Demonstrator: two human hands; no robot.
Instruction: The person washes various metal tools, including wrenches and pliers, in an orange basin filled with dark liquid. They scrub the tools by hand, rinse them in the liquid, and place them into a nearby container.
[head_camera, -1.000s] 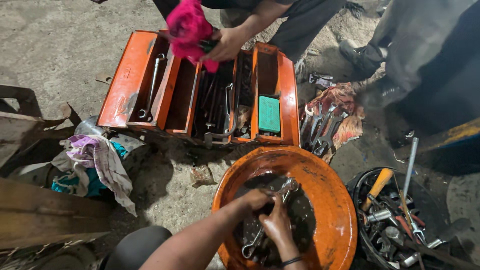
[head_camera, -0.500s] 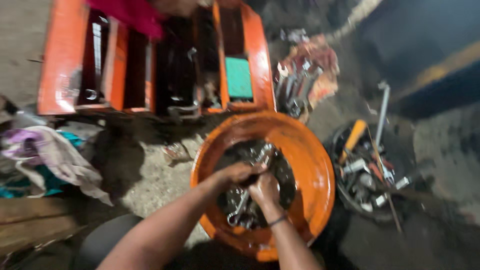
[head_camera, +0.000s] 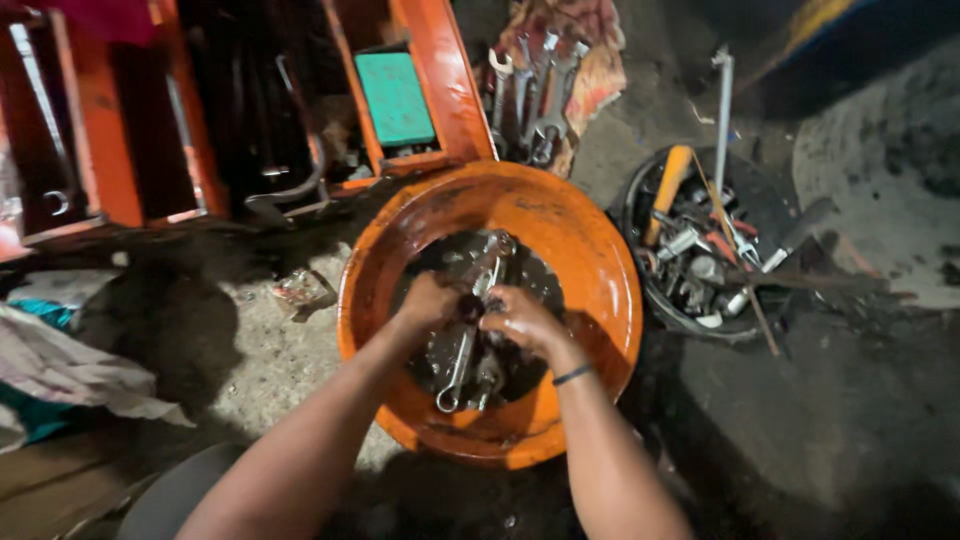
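An orange round basin (head_camera: 590, 260) sits on the ground, with dark liquid and several metal wrenches (head_camera: 458, 360) in its bottom. Both my hands are down in it, wet. My left hand (head_camera: 428, 302) and my right hand (head_camera: 522, 322) meet around a small dark part (head_camera: 470, 307) held between their fingers. A thin dark band circles my right wrist (head_camera: 572, 375). What the part is stays too dark to tell.
An open orange metal toolbox (head_camera: 440, 90) with a green box (head_camera: 395, 97) inside lies behind the basin. Spanners (head_camera: 530, 95) rest on a red cloth. A black round tub (head_camera: 700, 250) of tools stands right. Rags (head_camera: 60, 370) lie at left.
The view has dropped closer over the basin and shifted right. The other person with the pink cloth at the toolbox is out of view. My hands stay together in the basin.
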